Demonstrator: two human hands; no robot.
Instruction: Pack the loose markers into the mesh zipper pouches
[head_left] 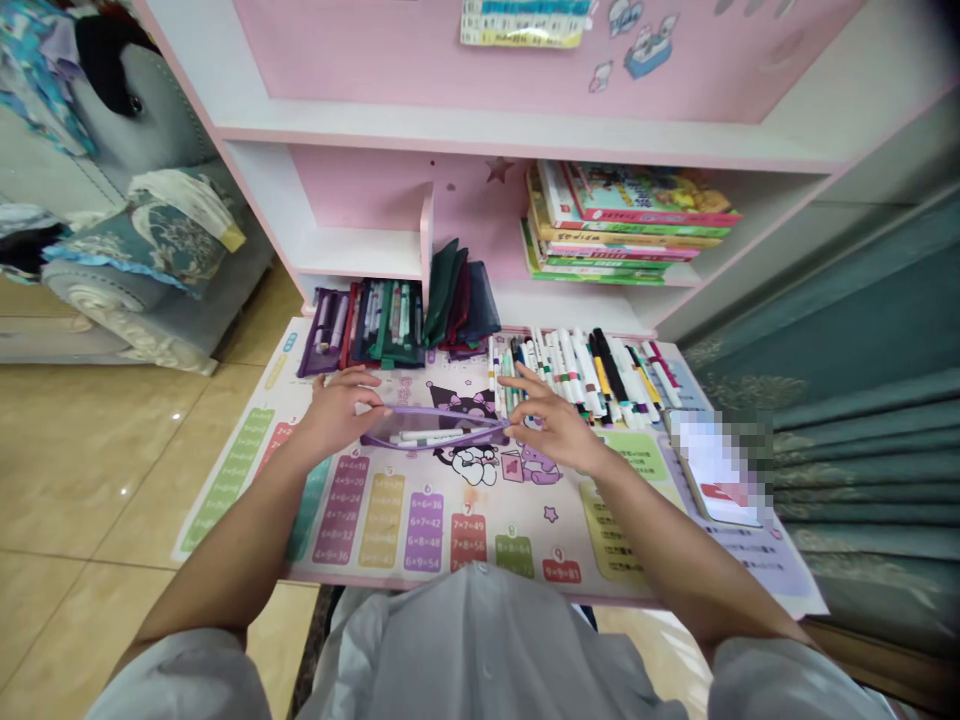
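Note:
Between my hands lies a purple mesh zipper pouch (pixel 375 439) with white markers (pixel 435 436) inside it. Its mouth gapes in a long narrow loop. My left hand (pixel 337 408) pinches the pouch's left end, fingers closed on the edge. The right end is gripped by my right hand (pixel 553 425), thumb and index finger together, other fingers raised. Just beyond my right hand, a row of loose markers (pixel 577 370) is spread on the desk, mostly white with coloured bands.
Filled pouches (pixel 390 320) and folded mesh pouches (pixel 457 300) stand at the desk's back. A phone (pixel 712 470) lies at the right. Books (pixel 622 225) are stacked on the shelf. The desk mat (pixel 540 540) has printed times tables. A curtain (pixel 862 400) hangs at the right.

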